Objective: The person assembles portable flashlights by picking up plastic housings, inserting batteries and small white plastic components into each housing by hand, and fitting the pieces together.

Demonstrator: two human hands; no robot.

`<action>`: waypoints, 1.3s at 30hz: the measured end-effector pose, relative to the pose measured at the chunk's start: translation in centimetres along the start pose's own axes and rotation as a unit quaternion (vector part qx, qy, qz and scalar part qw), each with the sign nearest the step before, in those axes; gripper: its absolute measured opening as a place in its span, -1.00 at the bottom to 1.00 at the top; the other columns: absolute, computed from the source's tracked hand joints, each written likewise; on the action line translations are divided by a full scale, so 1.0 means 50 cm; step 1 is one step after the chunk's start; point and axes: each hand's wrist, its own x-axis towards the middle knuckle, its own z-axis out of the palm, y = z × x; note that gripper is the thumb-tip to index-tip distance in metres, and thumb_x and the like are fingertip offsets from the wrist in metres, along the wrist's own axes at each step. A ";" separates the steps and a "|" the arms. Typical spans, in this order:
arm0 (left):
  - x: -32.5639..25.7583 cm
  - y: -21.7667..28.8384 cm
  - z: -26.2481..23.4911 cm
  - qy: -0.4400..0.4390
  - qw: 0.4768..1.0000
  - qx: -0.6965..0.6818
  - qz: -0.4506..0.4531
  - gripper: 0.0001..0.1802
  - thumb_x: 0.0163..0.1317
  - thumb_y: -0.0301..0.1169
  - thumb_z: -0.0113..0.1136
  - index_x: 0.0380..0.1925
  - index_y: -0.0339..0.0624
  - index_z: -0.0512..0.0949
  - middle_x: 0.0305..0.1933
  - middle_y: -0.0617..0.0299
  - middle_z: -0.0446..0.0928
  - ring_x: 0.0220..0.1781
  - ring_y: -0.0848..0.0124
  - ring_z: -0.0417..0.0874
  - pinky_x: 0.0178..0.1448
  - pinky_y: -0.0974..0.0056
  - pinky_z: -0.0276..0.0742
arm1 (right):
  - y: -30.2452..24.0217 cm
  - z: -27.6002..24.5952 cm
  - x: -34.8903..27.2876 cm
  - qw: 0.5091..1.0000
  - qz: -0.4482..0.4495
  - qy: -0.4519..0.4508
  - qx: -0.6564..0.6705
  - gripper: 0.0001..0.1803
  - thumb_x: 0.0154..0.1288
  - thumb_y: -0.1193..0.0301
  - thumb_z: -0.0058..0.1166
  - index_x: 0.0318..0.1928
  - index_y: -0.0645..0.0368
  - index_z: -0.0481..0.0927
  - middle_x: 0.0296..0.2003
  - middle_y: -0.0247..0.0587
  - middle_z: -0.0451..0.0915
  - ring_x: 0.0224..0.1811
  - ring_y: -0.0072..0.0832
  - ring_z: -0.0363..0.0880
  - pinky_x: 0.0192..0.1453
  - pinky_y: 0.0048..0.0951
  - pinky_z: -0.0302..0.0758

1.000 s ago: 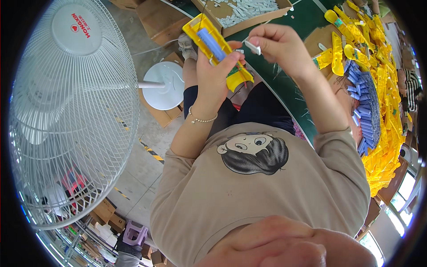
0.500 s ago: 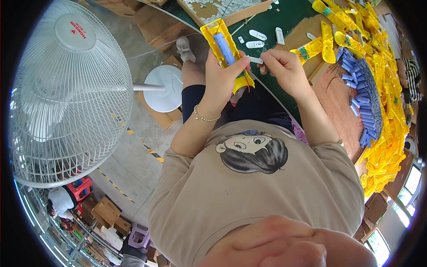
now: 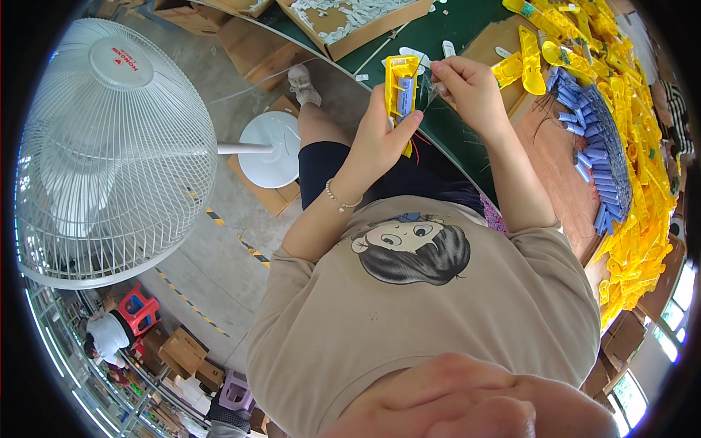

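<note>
My left hand (image 3: 385, 130) grips a yellow plastic housing (image 3: 392, 86), thumb along its side. Inside the housing's trough lies a blue cylindrical battery (image 3: 404, 98). A thin red wire (image 3: 416, 152) hangs from the lower end. Beside the upper end, my right hand (image 3: 469, 91) is closed in a pinch; what sits between its fingertips is too small to make out. A dark thin wire shows near those fingertips. Small white plastic pieces lie on the green table (image 3: 467, 28) just beyond, one white piece (image 3: 448, 49) above my right fingers.
A shallow cardboard box (image 3: 332, 45) of white pieces stands at the far edge. To the right are heaped yellow housings (image 3: 646, 204) and a pile of blue batteries (image 3: 602, 164) with wires. A large white fan (image 3: 117, 153) stands at left. Stools and cartons (image 3: 182, 350) are lower left.
The housing has turned more upright and shifted right in my left hand. My right hand has moved up to its upper end; the white piece earlier in its fingers no longer shows clearly.
</note>
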 end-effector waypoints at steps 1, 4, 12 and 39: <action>-0.001 0.006 -0.001 -0.001 0.999 0.033 -0.002 -0.59 0.23 -0.44 0.16 0.01 -0.27 0.24 -0.22 0.20 0.44 -0.28 0.50 0.53 -0.16 0.37 0.49 | 0.001 0.000 -0.002 1.000 -0.005 0.001 0.009 -0.76 0.34 0.37 0.06 -0.40 0.30 0.56 -0.64 -0.48 0.39 -0.63 -0.80 0.23 -0.58 -0.71 0.14; 0.001 0.025 0.000 0.006 0.997 0.071 -0.024 -0.61 0.25 -0.41 0.14 -0.01 -0.28 0.25 -0.23 0.17 0.45 -0.26 0.46 0.53 -0.13 0.34 0.48 | -0.003 -0.002 -0.013 0.999 -0.004 0.028 -0.024 -0.76 0.33 0.36 0.06 -0.41 0.29 0.56 -0.64 -0.48 0.40 -0.62 -0.79 0.26 -0.56 -0.69 0.17; 0.001 -0.006 -0.002 -0.091 0.993 0.043 -0.069 -0.63 0.27 -0.43 0.10 0.00 -0.27 0.23 -0.29 0.22 0.44 -0.37 0.54 0.50 -0.25 0.40 0.48 | -0.001 -0.005 -0.009 0.988 -0.047 -0.009 -0.146 -0.73 0.26 0.28 0.10 -0.36 0.26 0.62 -0.65 -0.24 0.51 -0.59 -0.55 0.48 -0.48 -0.46 0.38; 0.034 -0.055 -0.064 -0.048 0.979 -0.169 -0.100 -0.40 0.22 -0.46 -0.03 0.28 -0.26 0.10 0.03 0.03 0.39 -0.16 0.41 0.52 0.06 0.30 0.43 | 0.120 -0.464 0.669 0.834 0.342 0.281 0.330 -0.68 0.45 0.28 -0.24 -0.34 0.22 0.49 -0.59 -0.24 0.43 -0.80 -0.60 0.12 -0.75 -0.64 0.08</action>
